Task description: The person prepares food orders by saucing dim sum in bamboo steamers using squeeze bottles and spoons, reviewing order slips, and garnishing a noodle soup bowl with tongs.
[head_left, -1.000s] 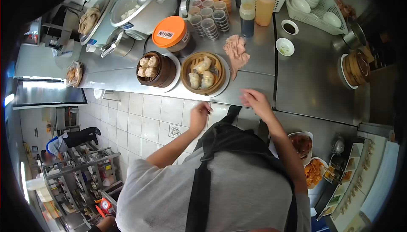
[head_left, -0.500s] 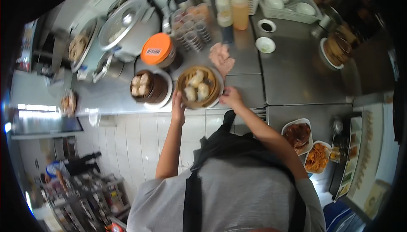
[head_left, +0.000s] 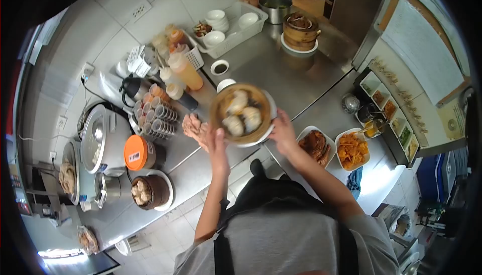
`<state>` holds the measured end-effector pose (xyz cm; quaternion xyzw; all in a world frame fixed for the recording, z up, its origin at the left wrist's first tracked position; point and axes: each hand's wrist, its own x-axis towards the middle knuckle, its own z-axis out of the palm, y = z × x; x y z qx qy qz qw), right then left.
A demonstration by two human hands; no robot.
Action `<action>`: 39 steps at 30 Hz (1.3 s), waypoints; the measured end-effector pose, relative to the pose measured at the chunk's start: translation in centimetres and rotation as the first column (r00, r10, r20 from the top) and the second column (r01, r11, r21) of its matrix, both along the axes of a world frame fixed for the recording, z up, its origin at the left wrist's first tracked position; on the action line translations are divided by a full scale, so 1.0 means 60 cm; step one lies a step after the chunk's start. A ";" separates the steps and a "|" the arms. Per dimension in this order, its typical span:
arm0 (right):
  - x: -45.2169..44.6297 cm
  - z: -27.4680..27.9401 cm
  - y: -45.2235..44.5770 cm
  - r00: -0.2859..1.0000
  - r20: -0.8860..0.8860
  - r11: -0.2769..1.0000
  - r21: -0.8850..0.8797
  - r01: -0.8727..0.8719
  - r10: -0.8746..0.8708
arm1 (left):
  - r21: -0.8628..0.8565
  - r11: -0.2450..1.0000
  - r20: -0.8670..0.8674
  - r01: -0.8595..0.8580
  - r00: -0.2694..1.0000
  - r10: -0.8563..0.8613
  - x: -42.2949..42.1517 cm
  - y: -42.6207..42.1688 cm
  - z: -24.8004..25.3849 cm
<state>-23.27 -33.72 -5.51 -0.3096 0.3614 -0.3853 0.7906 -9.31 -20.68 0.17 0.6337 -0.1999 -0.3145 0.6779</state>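
A round bamboo steamer point(head_left: 218, 112) with several dumplings point(head_left: 243, 112) sits on a white plate point(head_left: 271, 105), and both are held up over the steel counter. My left hand point(head_left: 219, 147) grips the near left side of the steamer. On the right, my right hand point(head_left: 282, 133) holds the plate's rim. Partly behind the steamer is a small white bowl point(head_left: 225, 83); a bowl of dark sauce point(head_left: 219, 67) stands beyond it. Another steamer point(head_left: 154, 193) of dumplings rests on a plate at the left.
Farther back right stands a steamer stack point(head_left: 299, 31) on a plate. A white basket point(head_left: 236, 37) of bowls, squeeze bottles point(head_left: 185, 71), lidded cups point(head_left: 155, 112) and a pink cloth point(head_left: 195, 128) line the back left. Two food trays point(head_left: 352, 149) lie right of my right hand.
Both hands have lifted the steamer and its plate and carried them right along the counter. The view has turned to the right.
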 end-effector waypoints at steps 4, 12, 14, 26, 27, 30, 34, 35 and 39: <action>-0.077 0.031 -0.131 0.960 0.066 0.956 -0.092 0.279 -0.273 | -0.077 0.981 0.204 0.178 0.966 -0.159 -0.004 -0.143 -0.012; -0.210 -0.092 -0.386 0.775 0.065 0.775 -0.035 0.631 -0.628 | 0.152 0.911 0.841 0.384 0.434 -0.323 0.037 -0.170 0.014; -0.228 -0.124 -0.425 0.713 0.049 0.715 0.030 0.699 -0.700 | 0.120 0.904 0.931 0.410 0.269 -0.246 0.076 -0.213 0.028; -0.266 -0.195 -0.528 0.676 -0.159 0.684 0.006 0.730 -0.720 | -0.174 0.773 0.733 0.610 0.605 -0.312 0.263 -0.740 0.512; -0.274 -0.200 -0.527 0.679 -0.219 0.693 0.018 0.721 -0.701 | -0.277 0.767 0.597 0.579 0.729 -0.335 0.253 -0.781 0.561; -0.286 -0.182 -0.527 0.598 -0.490 0.746 -0.184 0.640 -0.634 | -0.515 0.770 0.335 0.378 0.915 -0.225 0.256 -0.882 0.644; -0.237 -0.164 -0.439 0.452 -0.500 0.670 -0.616 0.414 -0.739 | -0.636 0.654 0.296 0.409 0.912 -0.282 0.242 -0.916 0.553; -0.212 -0.144 -0.413 0.569 -0.362 0.640 -0.641 0.423 -0.739 | -0.575 0.689 0.407 0.442 0.885 -0.228 0.224 -0.906 0.472; -0.046 0.000 -0.293 0.885 -0.025 0.775 -0.494 0.394 -0.466 | -0.284 0.858 0.018 0.428 0.897 -0.442 0.038 -0.632 0.117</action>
